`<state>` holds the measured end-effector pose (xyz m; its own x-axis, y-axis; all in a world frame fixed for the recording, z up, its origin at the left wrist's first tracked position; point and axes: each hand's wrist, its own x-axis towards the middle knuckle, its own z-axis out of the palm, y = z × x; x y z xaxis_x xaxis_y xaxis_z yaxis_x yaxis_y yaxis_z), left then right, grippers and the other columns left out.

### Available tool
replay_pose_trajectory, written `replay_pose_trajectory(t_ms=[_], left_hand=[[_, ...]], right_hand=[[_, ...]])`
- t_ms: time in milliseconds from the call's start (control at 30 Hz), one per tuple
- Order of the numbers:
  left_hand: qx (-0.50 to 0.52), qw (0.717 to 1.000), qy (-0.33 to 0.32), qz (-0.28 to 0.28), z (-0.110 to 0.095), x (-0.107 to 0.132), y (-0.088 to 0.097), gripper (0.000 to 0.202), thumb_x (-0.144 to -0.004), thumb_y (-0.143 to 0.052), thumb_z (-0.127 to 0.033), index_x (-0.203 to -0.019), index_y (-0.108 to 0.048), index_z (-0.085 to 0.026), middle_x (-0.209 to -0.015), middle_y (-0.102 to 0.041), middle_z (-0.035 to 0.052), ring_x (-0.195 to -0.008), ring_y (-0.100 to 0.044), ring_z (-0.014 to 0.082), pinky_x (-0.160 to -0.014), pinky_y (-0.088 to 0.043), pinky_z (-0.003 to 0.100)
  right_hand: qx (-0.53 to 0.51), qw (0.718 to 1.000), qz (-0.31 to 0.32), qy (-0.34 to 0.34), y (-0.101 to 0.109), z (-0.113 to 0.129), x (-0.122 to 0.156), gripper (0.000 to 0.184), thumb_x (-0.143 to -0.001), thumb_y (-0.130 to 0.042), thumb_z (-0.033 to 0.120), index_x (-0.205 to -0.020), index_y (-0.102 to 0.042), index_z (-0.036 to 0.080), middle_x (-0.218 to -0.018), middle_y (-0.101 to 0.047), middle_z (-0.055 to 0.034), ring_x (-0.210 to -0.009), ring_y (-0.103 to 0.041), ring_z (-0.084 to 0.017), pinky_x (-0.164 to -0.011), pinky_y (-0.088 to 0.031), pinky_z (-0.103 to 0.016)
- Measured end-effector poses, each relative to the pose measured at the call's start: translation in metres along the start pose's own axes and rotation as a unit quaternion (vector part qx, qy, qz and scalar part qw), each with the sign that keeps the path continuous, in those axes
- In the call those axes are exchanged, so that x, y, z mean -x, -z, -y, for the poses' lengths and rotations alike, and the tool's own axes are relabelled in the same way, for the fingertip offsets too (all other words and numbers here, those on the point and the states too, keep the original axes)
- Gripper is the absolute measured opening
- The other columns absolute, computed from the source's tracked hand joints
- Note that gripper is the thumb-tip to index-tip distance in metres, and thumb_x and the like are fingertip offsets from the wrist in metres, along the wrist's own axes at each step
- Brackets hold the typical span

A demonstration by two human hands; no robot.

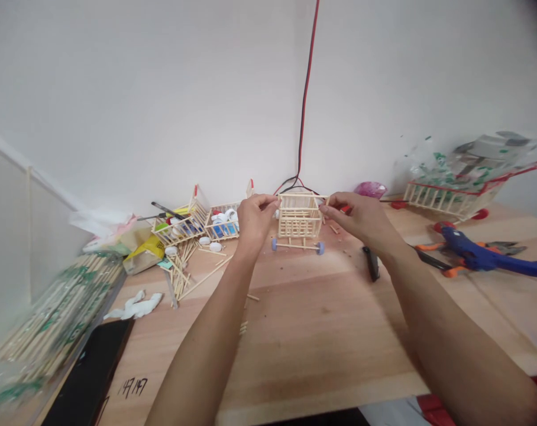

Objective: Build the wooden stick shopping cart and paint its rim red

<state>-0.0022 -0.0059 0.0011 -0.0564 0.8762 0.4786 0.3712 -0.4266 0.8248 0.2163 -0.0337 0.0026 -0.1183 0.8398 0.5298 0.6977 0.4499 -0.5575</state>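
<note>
The small stick cart (299,222) stands mid-bench (322,319) on its blue wheels (320,248), near the wall. The left hand (255,216) and right hand (361,219) each close a fingertip grip on its top rail, one per end. Lattice walls and axle look done; it seems to lack a handle (the larger cart (446,198) has a red one). The glue gun (481,254) lies to the right.

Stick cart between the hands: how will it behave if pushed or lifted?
Probably light: the cart is only thin sticks. Likely fragile; a firm squeeze could crush its lattice. On small wheels, a push may roll it.
</note>
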Motion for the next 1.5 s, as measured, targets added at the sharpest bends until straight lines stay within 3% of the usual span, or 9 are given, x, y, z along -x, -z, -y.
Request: replay_pose_trajectory(t_ms=[533, 933, 1067, 1167, 1267, 1333, 1433, 1500], left_hand=[[0.007, 1.000, 0.011, 0.005, 0.001, -0.001, 0.000, 0.010, -0.075, -0.065, -0.017, -0.078, -0.075, -0.016, -0.082, -0.075, 0.0036, -0.077, -0.067, 0.0156, -0.076, -0.049, 0.027], [0.044, 0.998, 0.039, 0.009, -0.005, -0.001, 0.002, 0.010, -0.075, -0.067, -0.020, -0.077, -0.075, -0.015, -0.077, -0.074, 0.0038, -0.072, -0.066, 0.0148, -0.073, -0.050, 0.027], [0.080, 0.996, 0.043, 0.013, -0.007, -0.003, 0.003, 0.016, -0.075, -0.064, -0.018, -0.084, -0.077, -0.013, -0.074, -0.072, 0.0035, -0.069, -0.063, 0.0134, -0.072, -0.048, 0.026], [0.115, 0.992, 0.038, -0.023, -0.012, -0.004, 0.009, 0.027, -0.079, -0.061, -0.021, -0.101, -0.075, -0.014, -0.069, -0.068, 0.0012, -0.061, -0.056, 0.0105, -0.066, -0.046, 0.025], [0.176, 0.979, 0.033, -0.095, -0.023, 0.001, 0.012, 0.033, -0.080, -0.063, -0.025, -0.111, -0.071, -0.016, -0.069, -0.063, -0.0014, -0.058, -0.051, 0.0076, -0.061, -0.042, 0.022], [0.253, 0.959, 0.065, -0.111, -0.030, 0.009, 0.009, 0.028, -0.076, -0.067, -0.026, -0.102, -0.072, -0.015, -0.071, -0.062, -0.0016, -0.056, -0.048, 0.0061, -0.057, -0.040, 0.020], [0.367, 0.917, 0.145, -0.056, -0.037, 0.025, 0.000, 0.026, -0.068, -0.075, -0.027, -0.090, -0.074, -0.013, -0.068, -0.063, -0.0010, -0.054, -0.045, 0.0048, -0.056, -0.037, 0.020], [0.421, 0.891, 0.166, -0.044, -0.040, 0.036, -0.002, 0.029, -0.064, -0.079, -0.029, -0.089, -0.076, -0.015, -0.076, -0.068, 0.0015, -0.058, -0.048, 0.0049, -0.058, -0.038, 0.021]], right_hand=[[0.016, 1.000, -0.010, -0.006, -0.002, -0.001, -0.001, 0.019, -0.084, -0.057, 0.036, -0.073, -0.061, 0.022, -0.074, -0.066, -0.0032, -0.070, -0.059, -0.018, -0.064, -0.041, -0.031], [-0.040, 0.998, -0.040, -0.028, -0.009, -0.001, -0.002, 0.018, -0.082, -0.060, 0.038, -0.072, -0.062, 0.024, -0.073, -0.068, -0.0031, -0.064, -0.058, -0.018, -0.060, -0.040, -0.032], [-0.042, 0.997, -0.054, -0.027, -0.008, 0.000, -0.001, 0.017, -0.083, -0.060, 0.039, -0.077, -0.064, 0.023, -0.075, -0.067, -0.0022, -0.066, -0.057, -0.017, -0.063, -0.042, -0.032], [-0.077, 0.994, -0.063, -0.033, -0.004, 0.001, 0.000, 0.020, -0.083, -0.061, 0.041, -0.076, -0.064, 0.022, -0.074, -0.065, -0.0015, -0.065, -0.056, -0.016, -0.063, -0.042, -0.030], [-0.162, 0.982, -0.079, -0.054, -0.005, 0.002, -0.001, 0.027, -0.083, -0.060, 0.046, -0.072, -0.061, 0.021, -0.068, -0.060, 0.0000, -0.063, -0.053, -0.015, -0.059, -0.041, -0.028], [-0.235, 0.965, -0.098, -0.063, -0.011, 0.005, -0.002, 0.029, -0.082, -0.061, 0.047, -0.071, -0.059, 0.021, -0.068, -0.058, 0.0006, -0.064, -0.052, -0.014, -0.059, -0.041, -0.027], [-0.310, 0.942, -0.094, -0.081, -0.029, 0.015, 0.000, 0.030, -0.080, -0.063, 0.048, -0.071, -0.058, 0.020, -0.072, -0.059, -0.0002, -0.065, -0.052, -0.013, -0.059, -0.041, -0.026], [-0.338, 0.932, -0.093, -0.089, -0.041, 0.026, 0.005, 0.030, -0.080, -0.064, 0.048, -0.071, -0.058, 0.020, -0.073, -0.059, -0.0005, -0.066, -0.051, -0.014, -0.059, -0.041, -0.026]])
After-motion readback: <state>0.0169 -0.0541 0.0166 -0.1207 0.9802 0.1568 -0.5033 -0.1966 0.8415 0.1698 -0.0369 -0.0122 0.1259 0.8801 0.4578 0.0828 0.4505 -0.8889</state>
